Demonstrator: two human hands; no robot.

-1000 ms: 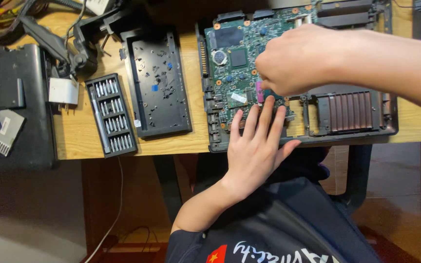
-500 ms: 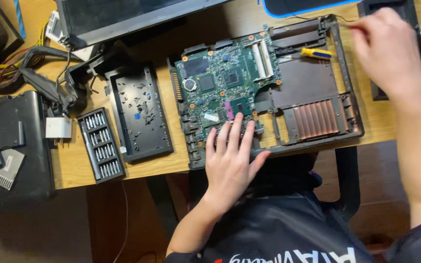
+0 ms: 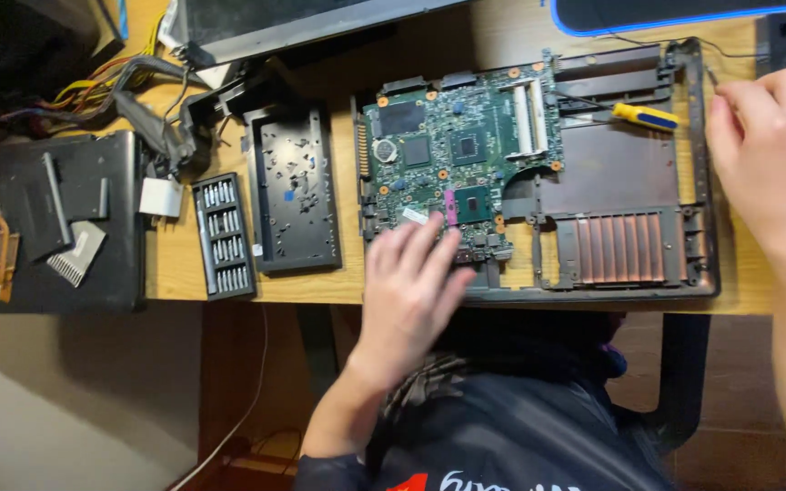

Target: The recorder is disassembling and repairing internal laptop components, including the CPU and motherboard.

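On the wooden desk (image 3: 184,264), near its front edge, lies an opened laptop base (image 3: 695,173) with the green circuit board (image 3: 452,164) seated in its left half. The person's left hand (image 3: 408,291) rests flat, fingers spread and released, on the board's near edge and the frame below it; it grasps nothing. The right hand (image 3: 770,173) sits at the base's right rim, fingers loosely curled; whether it pinches anything cannot be told from this view. A yellow-handled screwdriver (image 3: 645,116) lies loose in the upper right bay of the base, apart from both hands. Copper-coloured cooling fins (image 3: 625,247) occupy the lower right bay.

Judgement on handling: the board looks thin, light and rigid but fragile, with exposed chips and sockets. It should be gripped by bare edges only, never by components, and lifted level to avoid flexing. The plastic base appears stiff yet light, and best held by its outer frame.

Left of the base sit a black cover panel (image 3: 293,195) and a screwdriver bit set (image 3: 223,236).
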